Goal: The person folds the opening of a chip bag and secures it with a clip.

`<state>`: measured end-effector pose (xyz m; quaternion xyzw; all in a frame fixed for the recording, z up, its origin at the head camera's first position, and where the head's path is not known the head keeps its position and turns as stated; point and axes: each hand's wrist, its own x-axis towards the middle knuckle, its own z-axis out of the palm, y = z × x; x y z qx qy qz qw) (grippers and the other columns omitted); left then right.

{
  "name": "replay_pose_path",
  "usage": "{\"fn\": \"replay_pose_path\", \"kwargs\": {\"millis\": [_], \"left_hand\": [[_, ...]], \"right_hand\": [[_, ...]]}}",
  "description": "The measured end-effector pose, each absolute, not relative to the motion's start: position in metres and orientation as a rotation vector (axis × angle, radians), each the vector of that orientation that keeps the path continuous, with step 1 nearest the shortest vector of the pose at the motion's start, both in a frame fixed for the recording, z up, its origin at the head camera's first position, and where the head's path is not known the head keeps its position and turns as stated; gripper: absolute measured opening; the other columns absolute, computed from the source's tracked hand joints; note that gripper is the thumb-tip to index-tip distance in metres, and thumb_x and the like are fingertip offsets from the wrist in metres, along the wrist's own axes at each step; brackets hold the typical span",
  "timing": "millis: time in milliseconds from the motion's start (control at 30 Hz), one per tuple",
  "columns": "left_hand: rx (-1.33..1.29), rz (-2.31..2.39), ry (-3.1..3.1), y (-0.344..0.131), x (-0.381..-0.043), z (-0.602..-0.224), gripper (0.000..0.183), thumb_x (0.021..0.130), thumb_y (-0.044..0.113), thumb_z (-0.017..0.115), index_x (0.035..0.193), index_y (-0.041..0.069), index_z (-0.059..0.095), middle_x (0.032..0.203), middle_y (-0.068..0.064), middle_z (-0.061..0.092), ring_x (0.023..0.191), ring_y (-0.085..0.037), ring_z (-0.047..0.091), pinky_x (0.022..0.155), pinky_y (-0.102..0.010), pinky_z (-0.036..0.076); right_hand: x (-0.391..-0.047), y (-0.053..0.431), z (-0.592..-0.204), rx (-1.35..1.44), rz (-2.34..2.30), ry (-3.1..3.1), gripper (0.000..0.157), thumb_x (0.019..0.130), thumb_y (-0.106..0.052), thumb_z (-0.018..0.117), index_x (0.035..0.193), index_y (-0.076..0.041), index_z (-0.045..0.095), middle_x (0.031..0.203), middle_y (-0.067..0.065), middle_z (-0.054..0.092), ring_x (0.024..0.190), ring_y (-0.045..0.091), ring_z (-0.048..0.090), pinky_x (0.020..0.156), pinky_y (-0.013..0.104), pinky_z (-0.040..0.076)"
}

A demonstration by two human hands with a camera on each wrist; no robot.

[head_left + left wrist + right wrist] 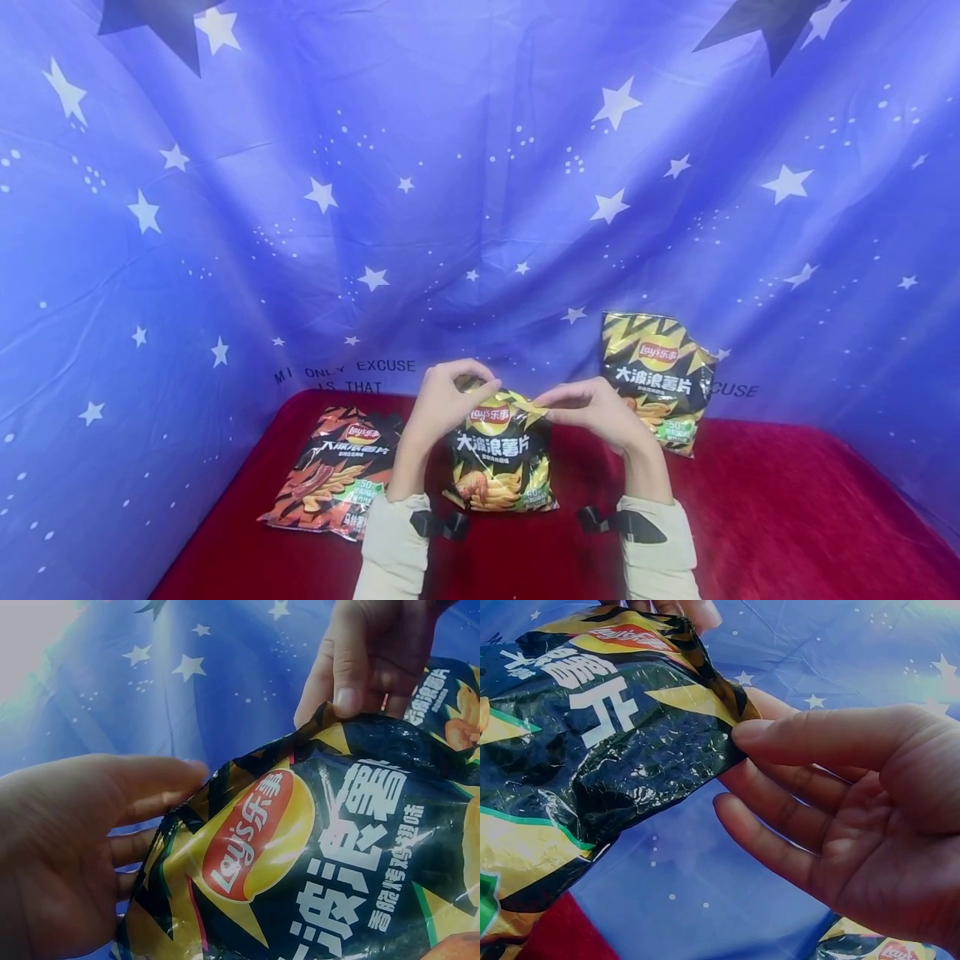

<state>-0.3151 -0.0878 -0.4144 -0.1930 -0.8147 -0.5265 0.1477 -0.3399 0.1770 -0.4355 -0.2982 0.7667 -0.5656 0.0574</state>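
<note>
A black and yellow Lay's chip bag (pixel 491 458) stands upright on the red cloth between my two hands. My left hand (pixel 442 404) holds its upper left edge; in the left wrist view the thumb lies along the top seam and the other fingers (pixel 135 847) go partly behind the bag. With thumb and fingers, my right hand (pixel 600 412) pinches the upper right corner. In the right wrist view the thumb (pixel 780 742) presses on the bag's front, while the lower fingers stay off it. The top edge looks bent and creased between the hands.
A red and black Lay's bag (pixel 330 475) lies to the left, near the left forearm. Behind the right hand, another black and yellow Lay's bag (pixel 660 375) leans against the blue star-patterned curtain (pixel 480 208). Red cloth (pixel 787 517) covers the table.
</note>
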Motion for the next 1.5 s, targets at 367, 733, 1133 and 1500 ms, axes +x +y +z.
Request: {"fn": "replay_pose_path", "kwargs": {"millis": [367, 733, 1133, 1500], "left_hand": [[-0.511, -1.483, -2.349, -0.087, -0.316, -0.415, 0.018, 0.085, 0.012, 0.081, 0.103, 0.011, 0.076, 0.104, -0.006, 0.078, 0.091, -0.015, 0.071, 0.091, -0.034, 0.058], [-0.386, -1.382, -2.419, -0.086, -0.316, -0.416, 0.014, 0.084, 0.021, 0.083, 0.097, 0.018, 0.079, 0.098, 0.002, 0.079, 0.094, -0.016, 0.072, 0.092, -0.040, 0.056], [-0.351, -1.199, -2.484, -0.086, -0.314, -0.413, 0.017, 0.085, 0.030, 0.083, 0.096, 0.018, 0.079, 0.093, 0.004, 0.079, 0.085, -0.014, 0.068, 0.086, -0.038, 0.052], [-0.369, -1.255, -2.483, -0.084, -0.312, -0.412, 0.006, 0.085, 0.023, 0.083, 0.089, 0.021, 0.079, 0.090, 0.006, 0.078, 0.088, -0.014, 0.069, 0.089, -0.041, 0.053]], "right_hand": [[-0.338, 0.175, -0.434, -0.882, -1.679, 2.364, 0.024, 0.087, -0.012, 0.081, 0.109, -0.005, 0.078, 0.107, 0.011, 0.078, 0.101, 0.016, 0.072, 0.089, 0.028, 0.058], [-0.339, 0.169, -0.435, -0.823, -1.768, 2.345, 0.019, 0.089, -0.011, 0.078, 0.105, 0.000, 0.076, 0.097, 0.004, 0.078, 0.092, 0.013, 0.071, 0.083, 0.029, 0.059], [-0.341, 0.161, -0.435, -0.779, -1.743, 2.387, 0.026, 0.089, -0.013, 0.078, 0.110, 0.002, 0.074, 0.102, 0.017, 0.077, 0.091, 0.012, 0.071, 0.085, 0.027, 0.057], [-0.339, 0.154, -0.433, -0.808, -1.738, 2.434, 0.019, 0.089, -0.014, 0.078, 0.103, 0.000, 0.078, 0.100, 0.017, 0.077, 0.090, 0.012, 0.071, 0.083, 0.027, 0.057]]}}
